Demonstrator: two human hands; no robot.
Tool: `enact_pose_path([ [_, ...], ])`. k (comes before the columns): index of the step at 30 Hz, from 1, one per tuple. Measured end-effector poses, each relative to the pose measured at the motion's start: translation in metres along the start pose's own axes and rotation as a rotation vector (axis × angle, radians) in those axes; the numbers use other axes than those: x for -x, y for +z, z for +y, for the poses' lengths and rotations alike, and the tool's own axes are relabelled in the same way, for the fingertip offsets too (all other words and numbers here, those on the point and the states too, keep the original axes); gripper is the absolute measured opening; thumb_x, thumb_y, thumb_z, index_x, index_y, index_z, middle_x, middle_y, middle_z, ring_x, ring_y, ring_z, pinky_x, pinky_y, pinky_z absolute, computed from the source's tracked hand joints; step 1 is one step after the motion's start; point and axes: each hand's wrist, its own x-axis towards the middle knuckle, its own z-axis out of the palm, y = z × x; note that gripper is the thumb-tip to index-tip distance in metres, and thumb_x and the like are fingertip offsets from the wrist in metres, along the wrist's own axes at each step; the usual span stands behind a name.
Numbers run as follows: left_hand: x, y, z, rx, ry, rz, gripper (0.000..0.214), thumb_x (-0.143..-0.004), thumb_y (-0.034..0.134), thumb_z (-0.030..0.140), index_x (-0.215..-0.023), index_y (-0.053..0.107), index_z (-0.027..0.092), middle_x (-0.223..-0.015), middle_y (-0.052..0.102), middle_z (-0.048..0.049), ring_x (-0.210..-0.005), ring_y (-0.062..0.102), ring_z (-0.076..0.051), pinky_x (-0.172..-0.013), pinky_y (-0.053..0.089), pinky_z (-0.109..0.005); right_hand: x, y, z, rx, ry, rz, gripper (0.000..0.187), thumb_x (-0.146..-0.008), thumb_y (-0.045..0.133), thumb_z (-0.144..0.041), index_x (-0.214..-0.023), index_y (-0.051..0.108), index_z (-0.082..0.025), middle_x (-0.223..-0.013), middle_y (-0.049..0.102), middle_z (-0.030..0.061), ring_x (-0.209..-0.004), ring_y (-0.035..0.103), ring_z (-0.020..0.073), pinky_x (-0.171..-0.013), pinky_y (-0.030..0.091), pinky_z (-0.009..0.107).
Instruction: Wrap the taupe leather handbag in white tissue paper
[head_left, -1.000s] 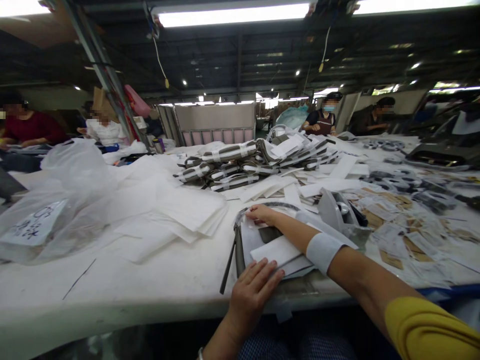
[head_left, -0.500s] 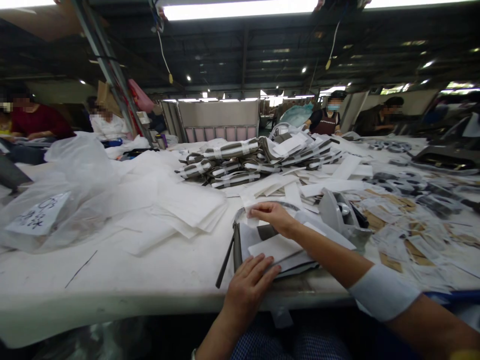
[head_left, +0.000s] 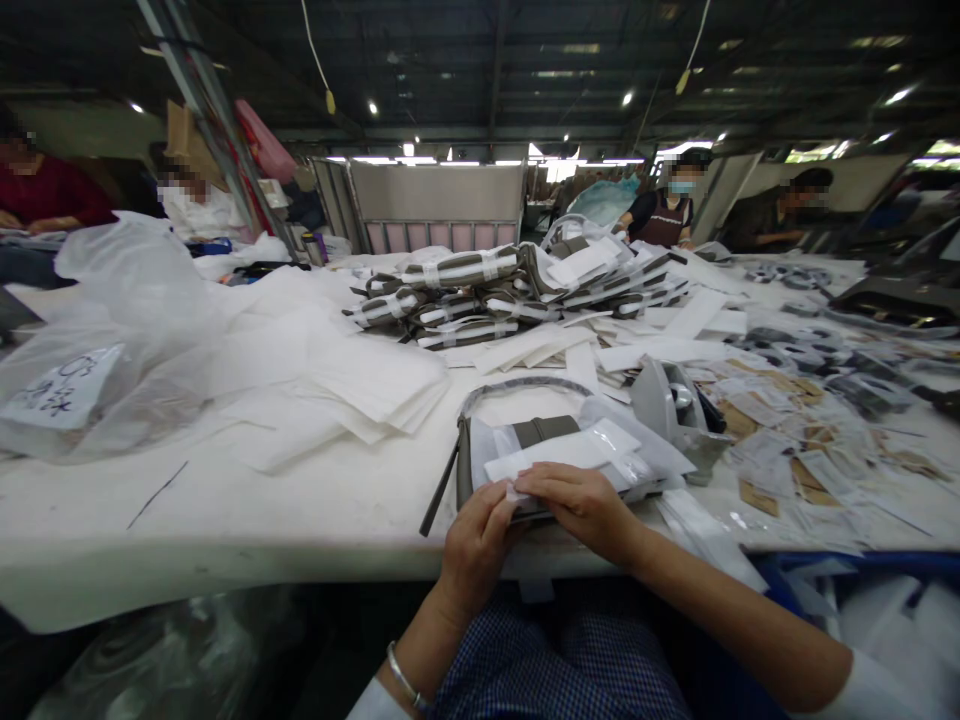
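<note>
Handbag [head_left: 547,430] partly under white wrapping [head_left: 574,452]

Operator's Attire: Visible Items

Left hand [head_left: 478,540] and right hand [head_left: 589,508] are bare. Left wrist carries a narrow, rounded, silver-coloured bangle [head_left: 405,678]. Left cuff [head_left: 377,704] and right cuff [head_left: 874,692], partly in view, are pale and plain. Lap garment [head_left: 555,672] is dark blue with a fine, light check.

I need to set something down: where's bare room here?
Front left: the white tabletop between the white sheets and the near edge, bare but for a thin dark line. A narrow strip separates sheets and bag. Crowded: right of the bag, with a grey device and clear packets; behind it, with wrapped bundles.
</note>
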Motion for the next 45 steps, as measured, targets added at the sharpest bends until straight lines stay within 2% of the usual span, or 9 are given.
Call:
enact_pose_path([
  [9, -0.007, -0.007, 0.004, 0.028, -0.033, -0.054, 0.04, -0.095, 0.058, 0.025, -0.134, 0.054, 0.017, -0.137, 0.057, -0.0146, -0.129, 0.054, -0.026, -0.103, 0.053, -0.039, 0.01, -0.007, -0.009, -0.036, -0.158, -0.025, 0.022, -0.094, 0.057, -0.014, -0.11, 0.069, -0.021, -0.105, 0.075, 0.0051, -0.103, 0.07, 0.0172, -0.1, 0.054, 0.034],
  [13, -0.006, -0.009, 0.003, 0.054, 0.056, -0.12, 0.04, -0.097, 0.052, 0.016, -0.137, 0.052, 0.016, -0.132, 0.063, -0.0103, -0.132, 0.05, -0.025, -0.108, 0.049, -0.043, -0.016, -0.027, -0.007, -0.035, 0.079, -0.043, 0.019, -0.096, 0.057, -0.026, -0.085, 0.072, -0.022, -0.078, 0.075, 0.0004, -0.074, 0.072, 0.0143, -0.075, 0.057, 0.023],
  [15, -0.003, -0.007, 0.002, 0.049, 0.065, -0.134, 0.041, -0.097, 0.052, 0.013, -0.138, 0.052, 0.018, -0.132, 0.063, -0.0084, -0.13, 0.052, -0.024, -0.108, 0.048, -0.044, -0.038, -0.029, 0.007, 0.079, 0.204, -0.049, 0.021, -0.097, 0.055, -0.03, -0.091, 0.073, -0.021, -0.088, 0.077, 0.0023, -0.081, 0.072, 0.0167, -0.078, 0.055, 0.026],
  [18, 0.001, -0.004, 0.0, 0.045, 0.081, -0.127, 0.042, -0.097, 0.052, 0.01, -0.138, 0.052, 0.019, -0.133, 0.063, -0.0064, -0.129, 0.053, -0.023, -0.108, 0.048, -0.044, -0.068, -0.019, 0.037, 0.322, 0.262, -0.319, 0.028, -0.097, 0.055, -0.031, -0.117, 0.068, -0.017, -0.12, 0.07, 0.0109, -0.112, 0.065, 0.0254, -0.099, 0.048, 0.037],
  [21, 0.003, -0.002, -0.001, 0.043, 0.084, -0.116, 0.041, -0.097, 0.051, 0.01, -0.137, 0.053, 0.018, -0.132, 0.063, -0.0057, -0.129, 0.053, -0.023, -0.108, 0.047, -0.043, -0.082, 0.0, 0.061, 0.445, 0.268, -0.62, 0.029, -0.098, 0.051, -0.03, -0.113, 0.07, -0.013, -0.115, 0.071, 0.0156, -0.111, 0.065, 0.0282, -0.102, 0.044, 0.042],
  [27, 0.005, -0.001, -0.002, 0.047, 0.094, -0.084, 0.039, -0.097, 0.05, 0.01, -0.136, 0.054, 0.018, -0.131, 0.064, -0.0044, -0.127, 0.054, -0.022, -0.109, 0.047, -0.042, -0.092, 0.025, 0.07, 0.403, 0.228, -0.738, 0.03, -0.102, 0.043, -0.029, -0.106, 0.072, -0.02, -0.115, 0.072, 0.0091, -0.116, 0.062, 0.0243, -0.106, 0.04, 0.044],
  [35, 0.003, -0.003, -0.002, 0.035, 0.093, -0.097, 0.039, -0.097, 0.051, 0.009, -0.135, 0.055, 0.018, -0.13, 0.065, -0.0052, -0.125, 0.056, -0.022, -0.107, 0.048, -0.042, -0.065, 0.02, 0.039, 0.413, 0.128, -0.68, 0.029, -0.099, 0.044, -0.018, -0.109, 0.07, -0.014, -0.129, 0.064, 0.015, -0.129, 0.053, 0.0275, -0.109, 0.038, 0.05],
  [40, 0.005, -0.003, -0.001, 0.014, 0.127, -0.107, 0.04, -0.098, 0.05, 0.009, -0.137, 0.053, 0.019, -0.129, 0.065, -0.0062, -0.126, 0.056, -0.022, -0.107, 0.049, -0.042, -0.032, 0.002, 0.02, 0.294, 0.009, -0.517, 0.03, -0.096, 0.045, -0.015, -0.109, 0.072, -0.011, -0.119, 0.07, 0.0142, -0.115, 0.063, 0.022, -0.105, 0.047, 0.038],
  [45, 0.007, -0.002, -0.003, 0.018, 0.129, -0.111, 0.041, -0.097, 0.052, 0.01, -0.137, 0.053, 0.02, -0.129, 0.065, -0.006, -0.126, 0.056, -0.023, -0.107, 0.048, -0.044, 0.002, -0.014, 0.003, 0.242, 0.027, -0.331, 0.032, -0.1, 0.046, -0.023, -0.126, 0.062, -0.014, -0.128, 0.066, 0.0127, -0.125, 0.057, 0.0233, -0.109, 0.046, 0.046],
])
